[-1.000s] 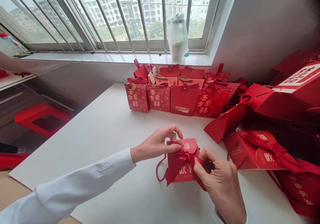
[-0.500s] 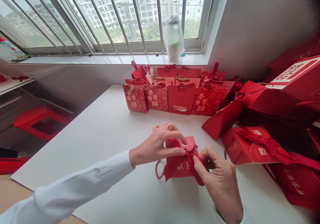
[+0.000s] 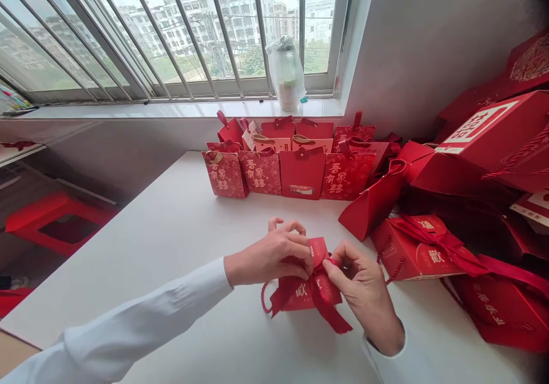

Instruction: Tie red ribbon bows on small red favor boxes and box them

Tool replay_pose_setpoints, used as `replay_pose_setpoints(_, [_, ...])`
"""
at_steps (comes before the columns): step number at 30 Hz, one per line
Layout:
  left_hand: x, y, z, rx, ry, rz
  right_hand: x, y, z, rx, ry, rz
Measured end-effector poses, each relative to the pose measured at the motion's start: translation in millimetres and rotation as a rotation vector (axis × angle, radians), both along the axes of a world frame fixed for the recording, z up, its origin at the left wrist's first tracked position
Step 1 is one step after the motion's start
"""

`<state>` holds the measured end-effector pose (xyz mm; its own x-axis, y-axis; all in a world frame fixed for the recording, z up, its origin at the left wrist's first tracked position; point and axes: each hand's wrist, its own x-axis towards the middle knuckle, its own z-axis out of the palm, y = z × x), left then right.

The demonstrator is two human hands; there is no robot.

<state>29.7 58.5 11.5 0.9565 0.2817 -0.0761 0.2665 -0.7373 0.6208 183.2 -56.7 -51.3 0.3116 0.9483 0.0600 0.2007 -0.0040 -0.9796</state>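
A small red gift box (image 3: 302,292) with gold characters lies on the white table (image 3: 184,241) in front of me. A red ribbon (image 3: 328,309) crosses it and trails toward me, and a red cord loop (image 3: 265,304) hangs off its left side. My left hand (image 3: 270,255) rests on the box's top left, fingers pinched on the ribbon. My right hand (image 3: 364,286) pinches the ribbon at the box's top right, close to the left fingers.
A row of red gift bags (image 3: 291,166) stands at the table's far side under the window. More red boxes and bags (image 3: 454,201) are heaped at the right. A wrapped jar (image 3: 286,75) sits on the sill. A red stool (image 3: 55,224) is at the left.
Both hands have closed in on the ribbon at the top of the box, the right one sliding up and left. The ribbon tail now lies lower across the front.
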Motion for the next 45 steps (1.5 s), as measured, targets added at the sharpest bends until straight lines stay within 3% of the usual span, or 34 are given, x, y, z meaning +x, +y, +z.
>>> replay_pose_setpoints(7, [-4.8,-0.1,17.1,-0.114,-0.009,0.087,-1.7,-1.0,12.4,-0.048,0.038,0.009])
replay_pose_setpoints(10, [-6.3,-1.8,18.1,-0.088,-0.002,0.095,-2.4,-0.7,13.9,-0.032,0.038,0.013])
replay_pose_setpoints(16, [-1.9,-7.8,14.7,0.082,0.027,0.010,0.4,2.4,18.8,-0.006,0.077,0.019])
replay_pose_setpoints(21, [1.8,-2.7,17.2,0.059,0.032,-0.102,0.5,8.5,28.3,0.049,-0.013,0.066])
replay_pose_setpoints(26, [3.4,-0.2,20.2,0.052,0.050,-0.153,-1.0,7.6,23.3,0.050,-0.039,0.035])
replay_pose_setpoints(33, [-13.2,0.3,33.3,-0.094,0.033,0.077,-1.7,-1.4,20.0,0.010,0.044,0.019])
replay_pose_setpoints(39, [-20.5,0.8,22.9,0.048,0.112,0.079,-4.4,-1.9,18.2,0.037,0.072,0.009])
replay_pose_setpoints(45, [-17.3,4.3,18.7,0.054,0.154,0.060,-4.8,-1.6,9.6,0.055,0.036,-0.014])
